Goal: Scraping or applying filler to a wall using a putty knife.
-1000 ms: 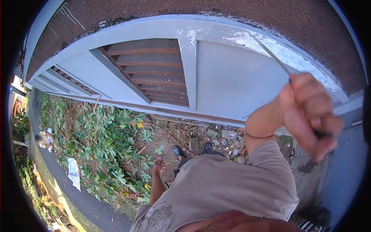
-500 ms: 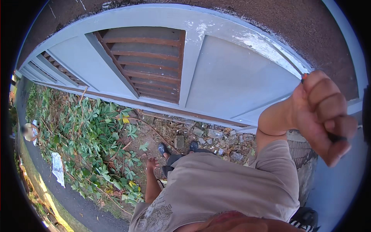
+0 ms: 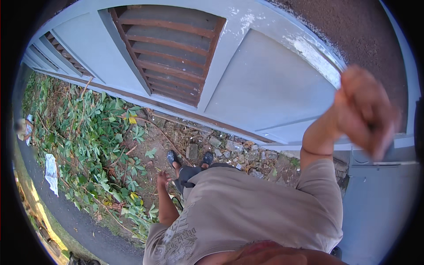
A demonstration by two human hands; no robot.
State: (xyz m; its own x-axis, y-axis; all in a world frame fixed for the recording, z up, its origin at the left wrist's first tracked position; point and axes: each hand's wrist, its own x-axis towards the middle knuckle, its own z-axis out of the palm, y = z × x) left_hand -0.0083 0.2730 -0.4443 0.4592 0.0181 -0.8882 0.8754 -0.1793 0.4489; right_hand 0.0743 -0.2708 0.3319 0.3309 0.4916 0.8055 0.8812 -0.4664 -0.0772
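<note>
Grey-blue paint covers the wall [image 3: 265,88] that fills the upper part of the head view, and our right hand [image 3: 364,110] is raised against it at shoulder height, blurred, with the fingers curled into a tight fist around a thin scraper-like blade [image 3: 324,59] whose flat edge lies along the top ledge, where the paint is already flaked to white. We judge the fist grip and the low angle of the blade suit pressing along the surface. Our left hand [image 3: 162,179] hangs low beside the hip, fingers loosely open and holding nothing, well apart from the wall. To the left of the panel sits a rust-brown louvred vent [image 3: 172,53], and below it lie rubble [image 3: 229,148], our dark shoes [image 3: 173,157] on bare earth, and green leafy plants [image 3: 88,132] beside a paved path [image 3: 75,221].
</note>
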